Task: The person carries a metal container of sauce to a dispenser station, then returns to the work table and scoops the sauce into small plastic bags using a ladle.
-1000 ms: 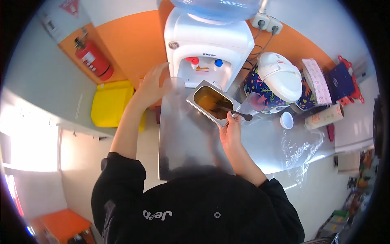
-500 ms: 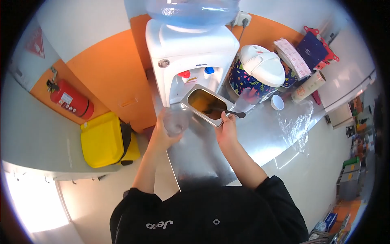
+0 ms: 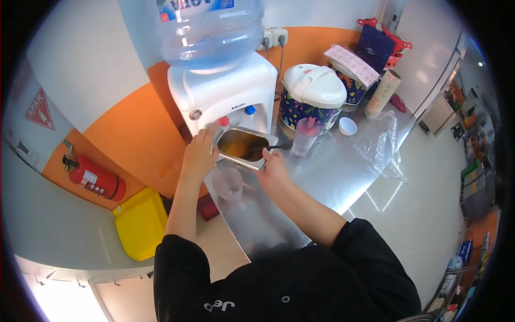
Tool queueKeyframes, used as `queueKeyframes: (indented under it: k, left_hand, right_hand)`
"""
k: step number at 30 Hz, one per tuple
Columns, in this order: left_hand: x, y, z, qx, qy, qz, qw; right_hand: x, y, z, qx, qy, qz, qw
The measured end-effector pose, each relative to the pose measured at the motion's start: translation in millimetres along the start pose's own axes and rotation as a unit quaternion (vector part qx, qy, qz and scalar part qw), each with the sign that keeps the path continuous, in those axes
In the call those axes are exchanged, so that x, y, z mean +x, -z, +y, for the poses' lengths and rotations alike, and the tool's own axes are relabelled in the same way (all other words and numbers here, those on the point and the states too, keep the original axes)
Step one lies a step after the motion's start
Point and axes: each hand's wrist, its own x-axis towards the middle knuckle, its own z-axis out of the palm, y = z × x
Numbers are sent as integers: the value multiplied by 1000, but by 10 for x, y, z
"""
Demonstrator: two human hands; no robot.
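A steel container with brown liquid is held level in front of the water dispenser, below its red tap. My right hand grips its right end, the thumb on the rim by the dark handle of a utensil that leans in the liquid. My left hand is raised at the container's left end, near the red tap; its fingers look extended, and nothing shows in them. Just below it a clear cup stands on the steel table. Another clear cup stands right of the container.
Behind the cups are a patterned rice cooker and a small white bowl. Clear plastic wrap and a paper roll lie farther right. A yellow bin and a fire extinguisher are at the left.
My left hand has let go of the clear cup, now on the table, and moved up to the container's left end. The view has swung left. My right hand still holds the container.
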Motion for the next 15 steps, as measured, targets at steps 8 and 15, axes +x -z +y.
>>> queueKeyframes:
  k: [8,15]
  left_hand:
    - [41,1,38,106,-36,43,993]
    - [-55,-136,-155,102,-18,44,994]
  right_hand:
    - [-32,-142,-28,-8,19,4,1000]
    - [19,-183,-84,-4,-3,31,1000]
